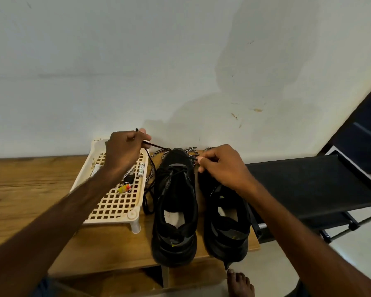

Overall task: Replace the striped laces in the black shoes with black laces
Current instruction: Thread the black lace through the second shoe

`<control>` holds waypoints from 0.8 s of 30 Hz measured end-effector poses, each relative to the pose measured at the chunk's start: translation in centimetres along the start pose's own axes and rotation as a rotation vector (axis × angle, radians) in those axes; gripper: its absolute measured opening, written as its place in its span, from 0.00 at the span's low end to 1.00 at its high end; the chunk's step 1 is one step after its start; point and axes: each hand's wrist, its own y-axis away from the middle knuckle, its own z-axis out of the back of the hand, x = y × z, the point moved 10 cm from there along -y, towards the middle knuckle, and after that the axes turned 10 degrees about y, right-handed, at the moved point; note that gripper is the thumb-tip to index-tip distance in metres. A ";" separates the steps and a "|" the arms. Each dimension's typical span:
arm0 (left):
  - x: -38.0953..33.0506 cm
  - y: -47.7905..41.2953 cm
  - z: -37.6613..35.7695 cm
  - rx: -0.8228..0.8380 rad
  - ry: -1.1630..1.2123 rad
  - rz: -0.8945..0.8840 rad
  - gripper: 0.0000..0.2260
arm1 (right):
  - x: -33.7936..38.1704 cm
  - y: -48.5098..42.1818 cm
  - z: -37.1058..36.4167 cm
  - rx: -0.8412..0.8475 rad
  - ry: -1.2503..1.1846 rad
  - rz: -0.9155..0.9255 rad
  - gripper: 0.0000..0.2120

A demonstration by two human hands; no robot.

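Two black shoes stand side by side on the wooden table [30, 185], heels toward me: the left shoe [176, 206] and the right shoe [225, 221]. A black lace [156, 145] is threaded through the left shoe's lower eyelets. My left hand [124, 151] is raised above the tray and pinches one end of this lace, pulling it up and left. My right hand [221, 166] hovers over the right shoe's toe and pinches the lace's other end. Striped black-and-white laces [150, 174] lie loose on the table around the shoes' toes.
A cream perforated plastic tray [116, 200] on short legs stands left of the shoes, holding batteries, a small yellow-pink item and a dark object. A black rack shelf [313, 185] is at the right. The wall is just behind. My bare foot [240, 284] shows below.
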 end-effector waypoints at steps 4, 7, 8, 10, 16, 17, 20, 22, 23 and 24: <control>0.1 -0.2 -1.3 0.132 -0.102 -0.031 0.17 | -1.3 -0.1 -0.1 0.005 -0.031 -0.080 0.06; 0.5 1.0 -2.8 0.242 -0.363 -0.054 0.31 | -1.4 0.0 -0.2 0.013 -0.110 -0.127 0.06; 0.1 1.2 -2.7 0.209 -0.459 -0.089 0.34 | -1.4 0.1 -0.2 0.019 -0.124 -0.136 0.07; -1.2 1.5 -2.1 0.093 -0.587 -0.175 0.35 | -1.1 0.2 0.0 0.017 -0.125 -0.128 0.08; -3.9 3.4 -3.1 0.029 -0.568 -0.396 0.12 | -0.3 0.3 -0.2 0.010 -0.125 -0.065 0.09; -4.0 3.8 -3.6 0.070 -0.520 -0.431 0.09 | -0.2 0.2 -0.5 0.018 -0.137 -0.061 0.08; -4.4 4.5 -4.9 0.191 -0.402 -0.535 0.05 | 0.2 0.0 -1.1 0.034 -0.182 -0.058 0.08; -4.4 4.3 -4.4 0.178 -0.310 -0.534 0.06 | 0.4 -0.2 -1.3 0.031 -0.198 -0.064 0.08; -4.3 4.2 -3.9 0.153 -0.267 -0.521 0.06 | 0.5 -0.2 -1.4 0.028 -0.200 -0.062 0.08; -4.1 3.9 -3.4 0.135 -0.235 -0.505 0.06 | 0.7 -0.3 -1.5 0.026 -0.198 -0.055 0.08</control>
